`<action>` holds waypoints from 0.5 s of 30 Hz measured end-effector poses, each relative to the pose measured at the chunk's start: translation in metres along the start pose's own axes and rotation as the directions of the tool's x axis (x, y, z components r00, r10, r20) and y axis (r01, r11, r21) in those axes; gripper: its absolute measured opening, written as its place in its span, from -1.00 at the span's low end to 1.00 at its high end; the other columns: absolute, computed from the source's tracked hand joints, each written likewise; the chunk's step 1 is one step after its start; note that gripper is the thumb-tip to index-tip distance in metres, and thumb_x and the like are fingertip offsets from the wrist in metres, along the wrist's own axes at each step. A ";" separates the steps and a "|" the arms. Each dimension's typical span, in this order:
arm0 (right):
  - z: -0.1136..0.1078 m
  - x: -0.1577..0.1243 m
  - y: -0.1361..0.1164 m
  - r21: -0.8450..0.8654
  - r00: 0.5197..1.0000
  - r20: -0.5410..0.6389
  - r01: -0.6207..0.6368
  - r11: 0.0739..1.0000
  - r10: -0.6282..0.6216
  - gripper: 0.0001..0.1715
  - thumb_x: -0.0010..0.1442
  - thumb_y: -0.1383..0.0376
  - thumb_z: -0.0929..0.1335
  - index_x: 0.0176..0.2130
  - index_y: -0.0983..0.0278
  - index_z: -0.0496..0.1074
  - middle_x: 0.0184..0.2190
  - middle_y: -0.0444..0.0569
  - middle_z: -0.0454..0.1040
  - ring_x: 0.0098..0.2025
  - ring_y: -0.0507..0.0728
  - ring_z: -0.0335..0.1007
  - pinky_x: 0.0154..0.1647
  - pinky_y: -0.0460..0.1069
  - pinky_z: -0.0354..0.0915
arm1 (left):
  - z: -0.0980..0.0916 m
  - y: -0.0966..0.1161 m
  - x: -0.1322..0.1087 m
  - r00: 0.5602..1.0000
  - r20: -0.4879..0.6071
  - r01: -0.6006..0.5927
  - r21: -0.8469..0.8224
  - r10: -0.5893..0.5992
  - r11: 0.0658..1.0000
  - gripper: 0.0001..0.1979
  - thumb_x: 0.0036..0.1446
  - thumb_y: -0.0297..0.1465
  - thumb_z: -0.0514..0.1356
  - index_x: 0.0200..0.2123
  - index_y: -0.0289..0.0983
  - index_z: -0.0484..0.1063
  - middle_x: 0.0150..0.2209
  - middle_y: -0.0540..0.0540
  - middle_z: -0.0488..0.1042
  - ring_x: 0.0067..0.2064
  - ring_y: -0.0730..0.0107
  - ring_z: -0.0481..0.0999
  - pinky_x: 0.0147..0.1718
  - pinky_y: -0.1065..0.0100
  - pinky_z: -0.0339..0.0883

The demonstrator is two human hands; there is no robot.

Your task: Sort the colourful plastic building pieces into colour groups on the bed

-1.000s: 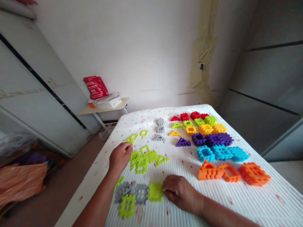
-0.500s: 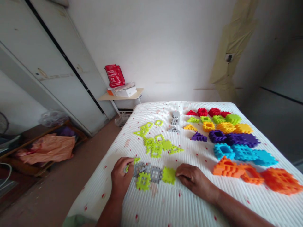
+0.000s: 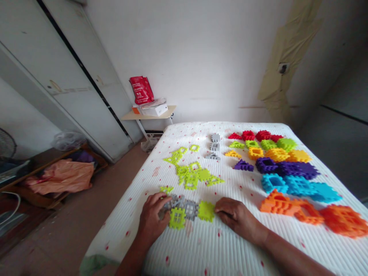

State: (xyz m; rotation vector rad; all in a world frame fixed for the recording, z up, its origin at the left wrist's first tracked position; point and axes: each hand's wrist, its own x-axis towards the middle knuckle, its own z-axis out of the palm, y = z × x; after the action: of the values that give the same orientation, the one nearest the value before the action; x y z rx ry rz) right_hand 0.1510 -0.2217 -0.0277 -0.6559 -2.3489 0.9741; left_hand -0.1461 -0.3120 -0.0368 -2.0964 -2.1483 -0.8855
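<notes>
Grey interlocked plastic waffle blocks [image 3: 184, 206], joined to lime-green square blocks, lie between my hands on a white ribbed mattress [image 3: 184, 253].

My left hand [image 3: 151, 219] grasps the chain's left end, fingers wrapped over the grey pieces. My right hand [image 3: 235, 217] lies unclenched, its fingertips [image 3: 218, 211] touching the solid lime-green square block [image 3: 206, 211]. Beyond them sit loose lime-green plastic lattice pieces [image 3: 191, 176]; rows of red, yellow, purple, blue and orange plastic blocks [image 3: 276, 168] fill the mattress's right side.

Probably a bedroom: bed [image 3: 123, 230], wardrobe [image 3: 71, 96].
</notes>
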 end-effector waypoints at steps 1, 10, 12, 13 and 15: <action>0.000 0.000 0.000 -0.002 1.000 -0.002 0.004 1.000 -0.004 -0.75 0.27 0.30 0.19 -0.29 0.31 0.42 -0.35 0.00 0.46 -0.28 0.04 0.38 -0.25 -0.06 0.31 | 0.001 0.000 0.000 1.000 0.005 -0.005 0.005 0.005 1.000 -0.60 -0.14 -0.48 0.09 -0.19 -0.14 0.49 -0.14 -0.07 0.45 -0.08 0.20 0.39 -0.06 0.14 0.31; 0.000 0.001 -0.003 -0.040 1.000 -0.018 0.018 0.999 -0.019 -0.76 0.24 0.35 0.20 -0.32 0.30 0.42 -0.37 -0.02 0.47 -0.30 0.03 0.38 -0.26 -0.08 0.29 | 0.006 -0.009 -0.002 0.995 -0.076 -0.050 0.110 0.059 0.993 -0.61 -0.13 -0.37 0.19 -0.14 -0.07 0.45 -0.16 -0.08 0.44 -0.10 0.15 0.39 -0.11 0.09 0.28; 0.001 0.001 -0.002 -0.041 1.000 -0.022 0.010 0.999 -0.011 -0.78 0.24 0.34 0.21 -0.31 0.30 0.42 -0.36 -0.02 0.47 -0.30 0.03 0.38 -0.26 -0.09 0.29 | 0.007 -0.009 -0.003 0.992 -0.108 -0.050 0.106 0.062 0.993 -0.62 -0.11 -0.36 0.20 -0.13 -0.08 0.43 -0.19 -0.07 0.43 -0.12 0.17 0.40 -0.14 0.12 0.31; 0.001 0.001 -0.002 -0.041 1.000 -0.022 0.005 0.999 -0.006 -0.78 0.24 0.34 0.21 -0.31 0.30 0.42 -0.36 -0.01 0.47 -0.30 0.03 0.38 -0.26 -0.09 0.29 | 0.007 -0.008 -0.003 0.991 -0.118 -0.048 0.092 0.059 0.995 -0.63 -0.09 -0.36 0.19 -0.12 -0.08 0.42 -0.20 -0.06 0.42 -0.14 0.19 0.41 -0.16 0.15 0.32; 0.001 0.001 -0.002 -0.044 1.000 -0.021 0.001 0.999 -0.002 -0.78 0.23 0.34 0.21 -0.31 0.30 0.42 -0.36 -0.01 0.47 -0.30 0.03 0.38 -0.26 -0.09 0.29 | 0.006 -0.004 -0.004 0.988 -0.139 -0.055 0.046 0.061 0.997 -0.66 -0.03 -0.37 0.17 -0.12 -0.10 0.40 -0.21 -0.05 0.41 -0.16 0.25 0.43 -0.19 0.23 0.35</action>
State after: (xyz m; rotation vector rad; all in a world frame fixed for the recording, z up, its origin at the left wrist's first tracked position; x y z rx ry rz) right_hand 0.1495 -0.2229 -0.0262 -0.6777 -2.3577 0.9122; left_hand -0.1468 -0.3128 -0.0452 -2.0006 -2.0090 -0.9426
